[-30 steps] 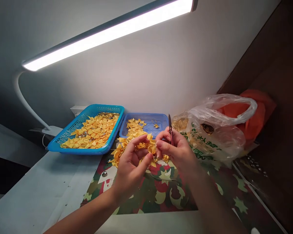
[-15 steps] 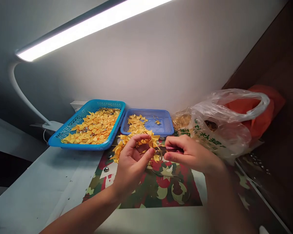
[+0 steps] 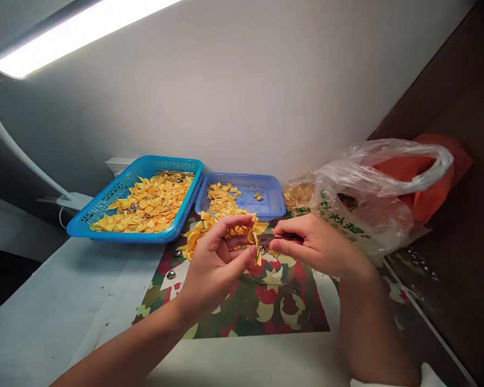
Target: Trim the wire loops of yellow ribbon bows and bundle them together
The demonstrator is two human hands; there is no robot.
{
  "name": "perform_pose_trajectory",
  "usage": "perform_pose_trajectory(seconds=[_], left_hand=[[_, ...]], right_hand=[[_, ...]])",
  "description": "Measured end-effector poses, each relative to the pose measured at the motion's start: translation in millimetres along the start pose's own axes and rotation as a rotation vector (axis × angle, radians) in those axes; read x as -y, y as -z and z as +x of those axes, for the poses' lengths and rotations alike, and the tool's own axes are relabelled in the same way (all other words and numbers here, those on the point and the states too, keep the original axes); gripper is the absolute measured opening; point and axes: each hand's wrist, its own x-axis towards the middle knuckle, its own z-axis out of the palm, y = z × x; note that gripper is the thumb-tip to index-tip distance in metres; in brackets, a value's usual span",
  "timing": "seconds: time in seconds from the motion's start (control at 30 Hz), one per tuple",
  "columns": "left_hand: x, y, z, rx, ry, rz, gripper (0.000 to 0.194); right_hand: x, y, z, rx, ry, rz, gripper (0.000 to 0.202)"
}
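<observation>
Between thumb and fingers, my left hand (image 3: pixel 221 255) pinches a yellow ribbon bow (image 3: pixel 258 231) with gold wire. My right hand (image 3: pixel 317 242) is closed round a dark red-handled tool (image 3: pixel 288 237), whose metal tip points left and meets the bow. More yellow bows (image 3: pixel 192 242) lie in a pile behind my left hand, partly hidden by it. Beneath both hands is a camouflage-patterned mat (image 3: pixel 242 314). A small silver bell (image 3: pixel 171 274) rests near its left side.
A blue basket (image 3: pixel 75 228) heaped with yellow bows stands at the left. Behind my hands is a smaller violet-blue basket (image 3: pixel 280 199) with some bows. A plastic bag (image 3: pixel 387 215) sits at the right. Above left hangs a lit lamp (image 3: pixel 84 32).
The camera view has shifted, moving the lamp and baskets left and up in the picture. The tool's tip now reaches the bow at my left fingertips.
</observation>
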Motion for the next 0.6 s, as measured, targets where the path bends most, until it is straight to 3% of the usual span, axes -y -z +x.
perform_pose_trajectory(seconds=[0.6], left_hand=[[-7.1,6.0,5.9,0.055,0.005,0.069,0.028]], right_hand=[[-3.6,-5.8,3.5,-0.043,0.031,-0.016,0.045]])
